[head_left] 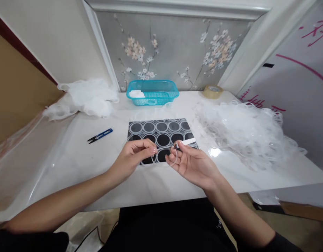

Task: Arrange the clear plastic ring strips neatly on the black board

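A thin, clear ring [176, 158] hangs between my two hands, above a dark mat [161, 127] patterned with circles. My left hand [137, 154] pinches the ring's left side between thumb and fingertips. In my right hand [191, 161] is a small tool with a white handle [188, 141] and a dark metal tip, held between thumb and index finger near the ring's upper right side. The other fingers of that hand are curled loosely by the ring. The tool's exact tip is too small to make out.
Blue thread snips [100, 135] lie left of the mat. Behind it stands a teal basket [153, 101] with something white inside. A tape roll [213, 91] sits at the back right. Clear rings [245, 129] are heaped at the right, white pieces [88, 98] at the left.
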{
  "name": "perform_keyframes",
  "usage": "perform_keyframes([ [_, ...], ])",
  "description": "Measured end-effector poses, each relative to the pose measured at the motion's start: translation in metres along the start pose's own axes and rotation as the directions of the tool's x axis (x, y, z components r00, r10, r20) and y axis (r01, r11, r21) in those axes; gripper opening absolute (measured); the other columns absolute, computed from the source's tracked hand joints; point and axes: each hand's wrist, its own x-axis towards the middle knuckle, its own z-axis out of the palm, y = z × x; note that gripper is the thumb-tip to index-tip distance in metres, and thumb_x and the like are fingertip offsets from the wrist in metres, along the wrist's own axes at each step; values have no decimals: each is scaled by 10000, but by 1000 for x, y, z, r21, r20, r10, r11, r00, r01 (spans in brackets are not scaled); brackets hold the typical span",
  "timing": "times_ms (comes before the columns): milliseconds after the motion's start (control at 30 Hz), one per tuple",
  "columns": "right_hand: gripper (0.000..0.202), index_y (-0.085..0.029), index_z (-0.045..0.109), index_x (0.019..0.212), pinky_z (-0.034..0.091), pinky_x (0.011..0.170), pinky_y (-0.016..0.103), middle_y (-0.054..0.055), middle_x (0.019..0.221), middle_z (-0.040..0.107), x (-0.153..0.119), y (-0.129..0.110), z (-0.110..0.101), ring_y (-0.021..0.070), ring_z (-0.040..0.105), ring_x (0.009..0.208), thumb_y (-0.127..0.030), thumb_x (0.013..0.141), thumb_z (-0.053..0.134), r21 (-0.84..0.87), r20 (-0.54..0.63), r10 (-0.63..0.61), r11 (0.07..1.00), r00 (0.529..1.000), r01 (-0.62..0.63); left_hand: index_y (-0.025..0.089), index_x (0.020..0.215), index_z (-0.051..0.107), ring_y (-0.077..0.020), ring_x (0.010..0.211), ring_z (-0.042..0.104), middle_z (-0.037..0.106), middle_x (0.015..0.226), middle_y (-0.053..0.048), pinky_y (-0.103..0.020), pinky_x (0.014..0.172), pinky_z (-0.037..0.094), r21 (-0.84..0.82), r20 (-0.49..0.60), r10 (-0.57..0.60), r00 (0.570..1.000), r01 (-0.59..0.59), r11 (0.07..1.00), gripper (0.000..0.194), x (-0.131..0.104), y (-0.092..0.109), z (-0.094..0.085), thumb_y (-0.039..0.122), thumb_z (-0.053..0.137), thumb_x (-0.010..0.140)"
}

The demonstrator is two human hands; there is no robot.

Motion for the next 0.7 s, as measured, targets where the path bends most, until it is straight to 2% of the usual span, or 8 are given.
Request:
perform_keyframes([
  [133,87,-248,647,770,516,763,233,-48,832,647,13,-3,-5,51,512,508,-308,782,709,5,76,-98,995,992,97,160,723,631,-169,789,569,608,805,-30,-291,739,449,206,49,-60,997,49,977,238,4,-3,-5,363,611,847],
  [233,103,-266,631,770,513,678,236,-62,912,639,28,-29,-15,23,358,412,-359,806,657,-51,109,-218,973,970,224,181,1017,616,-227,1014,574,606,1074,-62,-340,881,458,471,113,-52,992,-8,882,303,27,-17,-26,419,614,828],
  [300,112,-246,606,764,497,660,216,-54,1012,647,43,-59,-23,14,345,422,-333,834,611,-189,82,-340,918,937,350,185,1221,511,-278,1236,442,468,1327,-107,-396,1040,366,688,-22,140,990,-86,721,551,54,-31,-52,448,671,764],
  [367,119,-224,580,775,484,654,202,-34,1104,640,63,-94,-33,14,382,457,-292,869,554,-429,30,-419,815,907,390,144,1270,466,-312,1332,317,382,1403,-154,-426,1124,243,813,-187,252,950,5,582,642,88,-45,-84,435,686,741],
  [433,109,-211,568,808,469,614,195,-5,1082,649,88,-126,-41,32,467,520,-276,889,534,-744,-143,-448,636,882,203,86,1241,475,-353,1323,311,414,1356,-208,-470,1125,204,813,-302,205,931,140,565,638,120,-54,-113,401,686,728],
  [533,75,-167,554,802,366,468,193,47,868,642,130,-160,-48,74,549,569,-199,849,604,-845,-274,-475,534,836,26,108,1012,594,-381,1190,447,574,1139,-174,-490,1061,290,807,-264,149,953,133,575,530,154,-57,-140,347,783,579],
  [633,174,-144,500,732,202,387,192,26,685,553,167,-175,-48,95,566,543,-141,810,655,-878,-350,-465,466,813,-111,152,802,599,-261,909,592,645,887,-86,-382,893,440,785,-144,107,984,47,618,263,164,-56,-145,354,700,667],
  [700,195,-137,490,729,150,375,182,-3,654,516,185,-180,-46,83,555,527,-153,816,663,-891,-368,-436,418,821,-177,166,837,575,-188,787,601,653,855,-58,-314,790,469,756,-93,114,989,-5,654,214,161,-54,-143,375,548,806],
])
